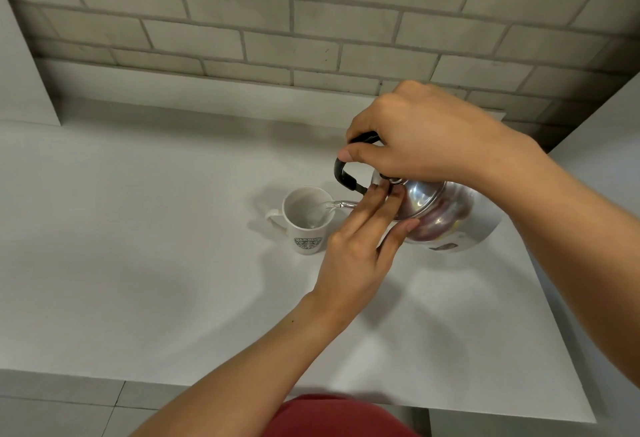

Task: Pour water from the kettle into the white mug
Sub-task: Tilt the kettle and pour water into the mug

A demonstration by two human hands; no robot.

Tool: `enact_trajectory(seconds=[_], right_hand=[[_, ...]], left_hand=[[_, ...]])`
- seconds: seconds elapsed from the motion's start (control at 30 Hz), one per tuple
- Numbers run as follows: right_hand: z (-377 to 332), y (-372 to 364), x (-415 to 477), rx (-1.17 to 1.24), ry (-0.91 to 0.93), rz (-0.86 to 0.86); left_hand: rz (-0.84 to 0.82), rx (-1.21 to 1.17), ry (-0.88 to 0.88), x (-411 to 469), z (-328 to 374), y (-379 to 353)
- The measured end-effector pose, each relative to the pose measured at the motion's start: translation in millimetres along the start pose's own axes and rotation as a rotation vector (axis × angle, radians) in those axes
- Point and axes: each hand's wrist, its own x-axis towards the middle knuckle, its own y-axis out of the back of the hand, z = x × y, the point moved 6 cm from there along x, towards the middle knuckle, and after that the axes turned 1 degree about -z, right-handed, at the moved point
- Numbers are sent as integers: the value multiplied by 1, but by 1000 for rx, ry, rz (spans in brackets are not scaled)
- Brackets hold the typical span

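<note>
A white mug with a green round logo stands on the white table, its handle pointing left. A shiny metal kettle is tilted to the left above the table, its spout over the mug's rim. A thin stream of water runs from the spout into the mug. My right hand grips the kettle's black handle from above. My left hand rests its fingers flat against the kettle's lid and side, just right of the mug.
A grey brick wall runs along the back of the table. A white panel stands at the far left. The table's front edge lies close to my red-clothed body, with tiled floor below.
</note>
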Motion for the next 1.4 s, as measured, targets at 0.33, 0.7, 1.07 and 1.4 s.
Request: enact_trajectory(seconds=[0.33, 0.7, 1.07, 1.4], right_hand=[[-4, 4, 4, -42, 4, -11], [-10, 8, 7, -68, -1, -61], [-14, 12, 9, -86, -6, -84], [-16, 9, 12, -120, -12, -92]], left_hand=[[32, -21, -8, 1, 0, 1], [55, -41, 6, 3, 5, 3], [55, -66, 4, 2, 4, 0], [64, -73, 29, 1, 4, 2]])
